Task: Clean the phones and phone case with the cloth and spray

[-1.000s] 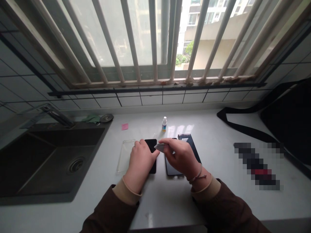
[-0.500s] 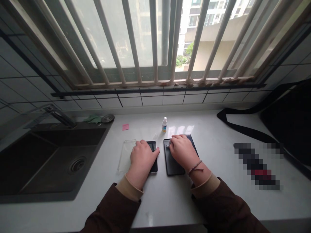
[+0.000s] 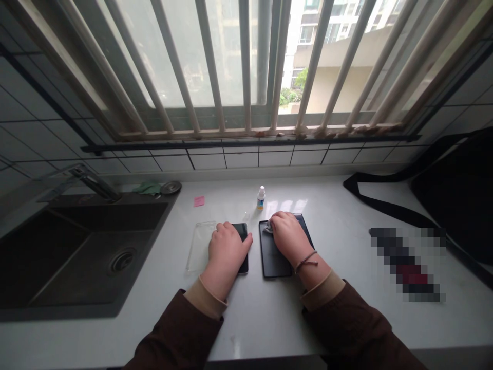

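Observation:
My left hand [image 3: 225, 245] lies over a black phone [image 3: 243, 266] on the counter, its fingers curled across it and the thumb at the right edge. A clear phone case [image 3: 197, 247] lies flat just left of that hand. My right hand [image 3: 288, 232] is closed, pinching a small grey cloth [image 3: 267, 227]. The cloth touches the upper part of a flat black rimmed piece [image 3: 275, 259], like a shallow tray or cover. Another dark flat item [image 3: 304, 226] shows partly under the right hand. A small white-capped bottle [image 3: 261, 198] stands upright behind both hands.
A pink sticky note [image 3: 199, 201] is on the white counter [image 3: 246, 318]. The dark sink [image 3: 96, 312] with its faucet [image 3: 98, 185] is at the left. A black bag [image 3: 458, 190] with a strap and a pixelated dark object [image 3: 404, 264] are at the right. A barred window faces me.
My right hand has shifted slightly up, and more of the grey cloth shows at its fingertips. My left hand has hardly moved.

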`<state>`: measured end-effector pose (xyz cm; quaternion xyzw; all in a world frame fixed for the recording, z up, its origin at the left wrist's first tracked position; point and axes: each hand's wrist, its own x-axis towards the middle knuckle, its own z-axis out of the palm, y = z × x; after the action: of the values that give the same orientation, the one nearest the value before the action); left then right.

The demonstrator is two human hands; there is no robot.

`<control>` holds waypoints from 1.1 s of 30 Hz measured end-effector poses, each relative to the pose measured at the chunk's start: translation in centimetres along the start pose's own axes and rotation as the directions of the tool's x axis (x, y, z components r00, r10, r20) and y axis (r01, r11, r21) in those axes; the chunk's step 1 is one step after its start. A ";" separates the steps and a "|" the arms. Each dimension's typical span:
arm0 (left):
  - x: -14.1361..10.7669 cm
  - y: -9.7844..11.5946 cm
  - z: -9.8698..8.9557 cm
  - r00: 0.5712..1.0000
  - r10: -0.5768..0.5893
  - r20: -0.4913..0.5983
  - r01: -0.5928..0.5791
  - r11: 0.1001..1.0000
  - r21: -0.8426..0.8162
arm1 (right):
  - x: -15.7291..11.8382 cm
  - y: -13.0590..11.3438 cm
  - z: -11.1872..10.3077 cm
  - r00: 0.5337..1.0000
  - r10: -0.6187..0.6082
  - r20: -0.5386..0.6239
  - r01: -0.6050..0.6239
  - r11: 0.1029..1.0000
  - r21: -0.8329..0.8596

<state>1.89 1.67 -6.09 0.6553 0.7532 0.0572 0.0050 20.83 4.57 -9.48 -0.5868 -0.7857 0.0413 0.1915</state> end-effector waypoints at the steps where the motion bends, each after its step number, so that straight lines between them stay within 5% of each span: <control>1: 0.0 0.0 0.0 1.000 -0.003 0.000 0.003 1.000 -0.005 | 0.0 0.1 0.1 1.000 0.000 0.001 0.000 1.000 0.003; 14: -0.4 0.3 -0.1 1.000 -0.003 0.017 0.003 0.999 0.036 | 0.1 -0.1 0.1 1.000 -0.002 -0.004 0.002 1.000 0.008; 20: -0.6 0.0 -0.3 0.991 0.100 -0.094 -0.096 0.995 0.041 | 0.1 0.0 0.0 0.999 0.007 -0.033 -0.007 1.000 0.012; 28: -0.9 0.0 -0.5 0.906 0.402 -0.136 -0.421 0.890 -0.177 | 0.0 -0.8 -0.9 0.978 -0.029 -0.209 0.067 0.982 0.179; 33: -0.6 -0.2 -0.6 0.907 0.362 -0.214 -0.420 0.788 -0.450 | -0.2 -2.0 -2.3 0.957 0.016 -0.291 0.097 0.924 0.369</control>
<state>1.74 1.02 -5.57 0.7700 0.5609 0.2821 0.1137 19.89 3.42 -6.82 -0.5218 -0.7383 0.1025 0.4149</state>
